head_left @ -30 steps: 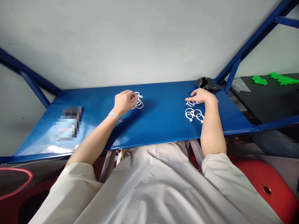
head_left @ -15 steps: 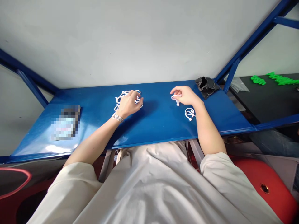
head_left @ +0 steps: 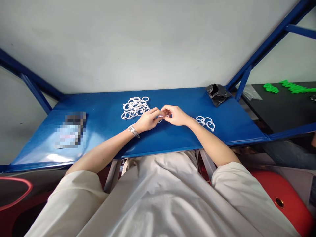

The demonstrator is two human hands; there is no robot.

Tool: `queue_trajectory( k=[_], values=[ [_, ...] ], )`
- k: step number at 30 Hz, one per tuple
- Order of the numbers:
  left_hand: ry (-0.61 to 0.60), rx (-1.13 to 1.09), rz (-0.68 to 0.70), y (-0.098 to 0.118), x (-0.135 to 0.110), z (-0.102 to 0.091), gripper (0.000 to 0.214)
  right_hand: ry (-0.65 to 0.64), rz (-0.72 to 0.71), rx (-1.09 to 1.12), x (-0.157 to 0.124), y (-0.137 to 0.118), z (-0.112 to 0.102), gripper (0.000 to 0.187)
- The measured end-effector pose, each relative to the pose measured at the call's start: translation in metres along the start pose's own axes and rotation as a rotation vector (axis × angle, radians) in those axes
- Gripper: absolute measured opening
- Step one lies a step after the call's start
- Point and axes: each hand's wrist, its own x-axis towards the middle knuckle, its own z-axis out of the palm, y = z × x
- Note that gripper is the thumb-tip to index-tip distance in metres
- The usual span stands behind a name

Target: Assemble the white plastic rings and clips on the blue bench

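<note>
While my left hand (head_left: 146, 121) and right hand (head_left: 177, 116) pinch a small white piece (head_left: 160, 116) between them, its long axis too hidden to tell, the pile of white rings (head_left: 135, 106) lies just ahead-left, nearer my left hand

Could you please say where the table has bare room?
Between the blurred item and larger ring pile; also beyond the right hand, between that pile and the black bag. It's crowded where that hand meets the left hand, beside the pile.
</note>
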Motion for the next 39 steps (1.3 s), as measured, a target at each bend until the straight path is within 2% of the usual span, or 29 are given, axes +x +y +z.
queue_trajectory(
  k=[3,8,14,18,25,29,33,36,39],
  values=[
    [-0.019,-0.198,-0.077,0.001,0.000,-0.001,0.019,0.023,0.004,0.089,0.002,0.001,0.002,0.021],
    [-0.162,-0.616,-0.234,0.001,0.002,0.000,0.049,-0.006,0.110,0.346,0.004,0.007,0.007,0.033],
    [-0.268,-0.899,-0.280,0.001,0.007,-0.004,0.058,-0.059,0.130,0.279,0.003,0.008,0.008,0.030],
    [-0.339,-0.967,-0.331,0.004,0.007,-0.007,0.055,-0.101,0.165,0.312,0.004,0.006,0.010,0.029],
    [-0.245,-1.040,-0.234,0.013,0.010,0.002,0.055,-0.141,0.199,0.444,0.004,0.000,0.009,0.031],
    [-0.232,-1.017,-0.221,0.018,0.011,0.003,0.057,-0.121,0.217,0.462,0.004,-0.001,0.009,0.033],
    [-0.317,-0.956,-0.193,0.021,0.011,0.001,0.058,-0.144,0.186,0.405,0.003,0.002,0.011,0.034],
    [-0.359,-0.928,-0.203,0.018,0.010,0.000,0.060,-0.160,0.172,0.382,0.003,0.004,0.015,0.037],
    [-0.307,-0.933,-0.254,0.007,0.009,-0.001,0.056,-0.094,0.183,0.419,0.004,0.006,0.019,0.039]
  ],
)
